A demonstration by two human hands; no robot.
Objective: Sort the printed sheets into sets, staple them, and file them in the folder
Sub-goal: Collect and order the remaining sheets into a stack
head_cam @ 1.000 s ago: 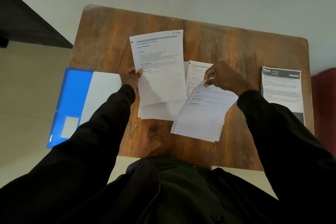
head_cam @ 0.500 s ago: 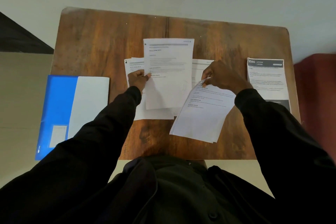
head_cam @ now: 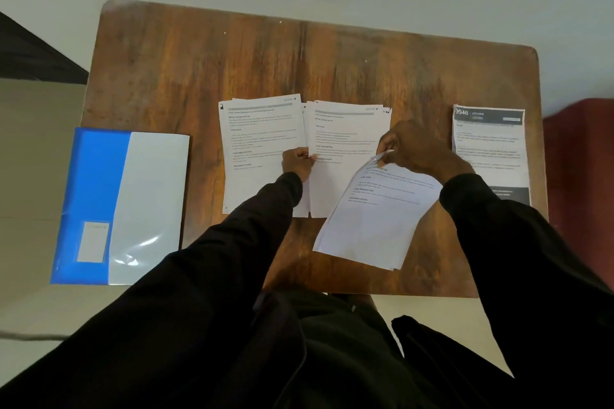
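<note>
Left grip: the left grip point(head_cam: 297, 161) was closed in a pinch on the left edge of the middle pile point(head_cam: 345, 133), at the seam where that pile met the left pile point(head_cam: 259, 143).
Right grip: the right grip point(head_cam: 412, 151) was clamped on the top corner of the held bundle point(head_cam: 372, 219), which hung tilted over the counter point(head_cam: 232, 60), near its front edge.
Task's things: two piles of printed sheets lay side by side mid-counter, edges touching. A dark-headed sheet point(head_cam: 488, 149) lay well apart at the right. The blue folder point(head_cam: 123, 202) lay shut at the left.
Step, as judged: sorting, with stapling and filing not yet begun.
Risk, mixing: the white sheets bore look-alike headings, so one could easily land on the wrong pile. The touching edges could also let sheets slide across.
Risk, slipping: the bundle was held by one corner only, so its lower sheets, already fanned, could slip out.
Risk, folder: it reached past the counter's left edge, and a sweep of the left sleeve point(head_cam: 232, 242) might push it off.
Hidden: the left sleeve covered the lower right of the left pile and the seam below the grip. The right sleeve point(head_cam: 498, 226) cut off the dark-headed sheet's lower left corner.
Hard to tell: the body text was too small to read, and the number of sheets per pile and what bore the folder's outer part were unclear.
Not in view: a stapler.
</note>
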